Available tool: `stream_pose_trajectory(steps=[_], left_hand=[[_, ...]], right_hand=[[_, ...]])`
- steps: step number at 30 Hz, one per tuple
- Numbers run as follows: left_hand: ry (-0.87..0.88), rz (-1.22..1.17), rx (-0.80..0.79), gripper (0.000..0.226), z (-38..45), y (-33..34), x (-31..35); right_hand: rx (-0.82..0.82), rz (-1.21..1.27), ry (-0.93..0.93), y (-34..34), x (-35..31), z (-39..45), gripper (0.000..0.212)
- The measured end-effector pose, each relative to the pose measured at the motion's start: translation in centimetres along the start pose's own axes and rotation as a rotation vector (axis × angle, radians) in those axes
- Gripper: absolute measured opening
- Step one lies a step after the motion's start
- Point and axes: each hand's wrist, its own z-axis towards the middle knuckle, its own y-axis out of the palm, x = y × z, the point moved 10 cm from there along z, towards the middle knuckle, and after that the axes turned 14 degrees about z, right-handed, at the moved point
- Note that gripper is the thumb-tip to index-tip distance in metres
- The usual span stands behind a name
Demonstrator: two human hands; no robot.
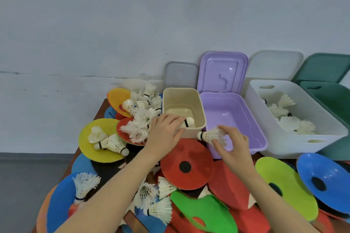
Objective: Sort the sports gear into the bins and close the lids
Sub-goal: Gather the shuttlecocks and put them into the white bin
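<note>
My left hand [165, 133] grips a white shuttlecock [187, 122] at the front edge of the beige bin [201, 106], its cork tip pointing right. My right hand [233, 143] pinches a second shuttlecock [207, 135] by its feathers at the front left corner of the purple bin [254, 128], cork tip pointing left. Several more shuttlecocks lie in a heap [141, 117] left of the beige bin. The white bin [265, 119] holds several shuttlecocks. Flat cone discs cover the table, among them a red one [197, 157].
A dark green bin [335, 100] stands at the far right. Four lids lean on the wall behind the bins: grey [180, 75], purple [223, 72], white [274, 64], green [322, 66]. The table's left edge drops to a grey floor [28, 185].
</note>
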Motion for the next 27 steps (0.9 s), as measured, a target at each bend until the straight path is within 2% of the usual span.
stream_pose_trajectory(steps=[11,16,19,21,25,27], left_hand=[[0.063,-0.188,-0.014,0.031,13.7,8.0,17.9],[0.041,-0.269,-0.139,0.034,18.4,13.2,26.0],[-0.025,-0.326,-0.262,0.032,20.6,17.1,28.8],[-0.004,-0.311,-0.328,0.029,21.7,19.4,30.3],[-0.042,-0.293,-0.334,0.029,24.3,22.1,30.5],[-0.048,-0.261,-0.362,0.039,25.6,23.2,30.5]], right_hand=[[0.128,-0.089,-0.009,-18.1,10.8,7.5,0.044],[0.156,-0.158,0.089,-24.7,17.4,10.6,0.038],[0.105,-0.127,0.190,-26.5,21.1,12.5,0.038],[0.039,-0.130,0.242,-26.4,23.3,13.9,0.038],[0.018,-0.135,0.252,-26.1,26.3,16.4,0.038],[0.023,-0.131,0.267,-25.8,27.6,17.5,0.044]])
